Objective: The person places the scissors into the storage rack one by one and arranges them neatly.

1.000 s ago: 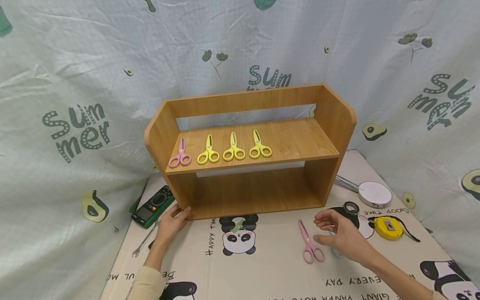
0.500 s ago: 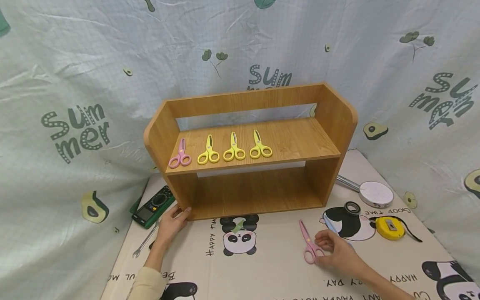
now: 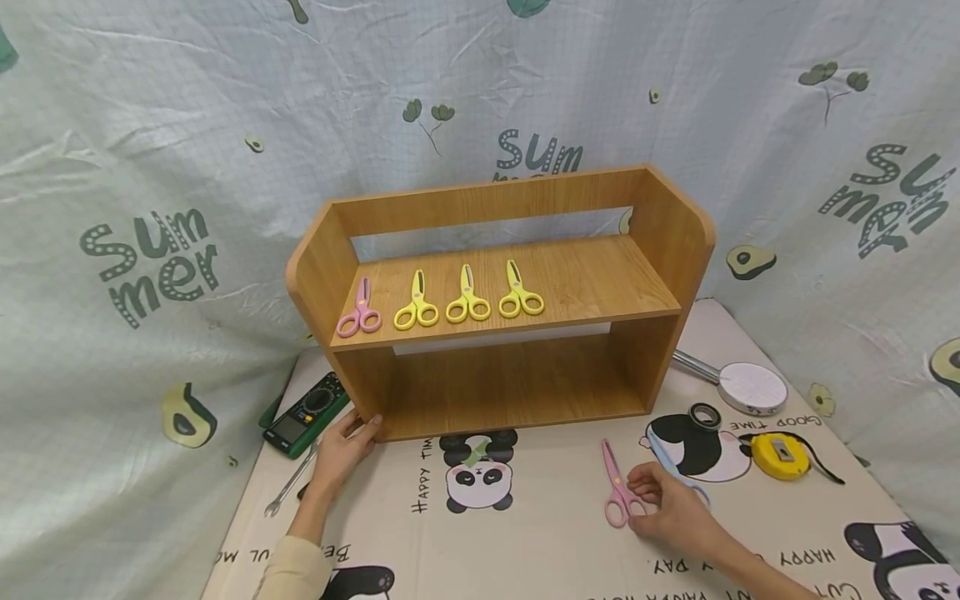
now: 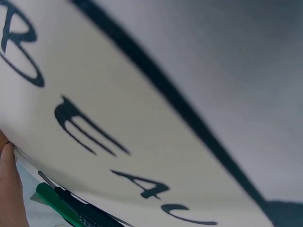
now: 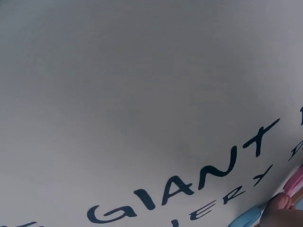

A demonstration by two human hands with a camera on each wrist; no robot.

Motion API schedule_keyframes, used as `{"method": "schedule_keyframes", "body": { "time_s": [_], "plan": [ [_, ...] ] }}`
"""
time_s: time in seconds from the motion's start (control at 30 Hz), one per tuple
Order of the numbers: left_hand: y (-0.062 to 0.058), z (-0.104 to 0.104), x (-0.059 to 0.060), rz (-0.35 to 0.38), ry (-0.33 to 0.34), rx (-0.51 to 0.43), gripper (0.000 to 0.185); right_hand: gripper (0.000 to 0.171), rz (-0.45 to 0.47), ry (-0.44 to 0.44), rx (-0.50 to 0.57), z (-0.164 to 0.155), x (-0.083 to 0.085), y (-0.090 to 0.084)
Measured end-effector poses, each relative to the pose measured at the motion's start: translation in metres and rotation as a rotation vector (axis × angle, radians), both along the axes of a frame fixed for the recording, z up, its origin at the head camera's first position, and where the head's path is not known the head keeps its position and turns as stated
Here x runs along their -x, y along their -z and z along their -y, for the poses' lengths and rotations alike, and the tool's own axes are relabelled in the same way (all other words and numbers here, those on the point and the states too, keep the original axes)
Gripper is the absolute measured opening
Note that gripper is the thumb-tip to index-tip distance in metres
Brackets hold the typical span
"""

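Presently the right hand [image 3: 671,517] rests on the panda-print worktop [image 3: 547,542], its fingers curled onto the handle loops of the small pink plastic scissors [image 3: 618,487], which lie flat at about 5 o'clock from the two-tier wooden shelf [image 3: 498,304]; a blue scissors [image 3: 678,477] lies just beside them at 3 o'clock. The left hand [image 3: 341,450], fingers straight, steadies the shelf's lower corner at 7 o'clock. One pink scissors [image 3: 359,310] and three yellow scissors [image 3: 468,298] occupy the upper board. A sound lift calls for pinching both loops firmly, blades kept level.
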State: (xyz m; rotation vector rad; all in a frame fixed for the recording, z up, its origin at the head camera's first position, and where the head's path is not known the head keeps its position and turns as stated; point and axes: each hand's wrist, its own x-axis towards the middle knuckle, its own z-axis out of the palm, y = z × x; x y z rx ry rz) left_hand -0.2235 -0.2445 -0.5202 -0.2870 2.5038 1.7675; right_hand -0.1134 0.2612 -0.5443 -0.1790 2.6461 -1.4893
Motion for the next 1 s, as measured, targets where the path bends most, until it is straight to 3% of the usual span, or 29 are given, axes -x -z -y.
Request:
{"method": "schedule_keyframes", "body": {
  "time_s": [0.6, 1.0],
  "plan": [
    [0.002, 0.003, 0.001, 0.014, 0.002, 0.005, 0.07, 0.051, -0.015, 0.085, -0.145, 0.009, 0.0, -0.004],
    [0.002, 0.002, 0.002, 0.002, 0.001, 0.014, 0.068, 0.053, 0.014, 0.136, -0.128, 0.012, 0.001, -0.004]
  ]
}}
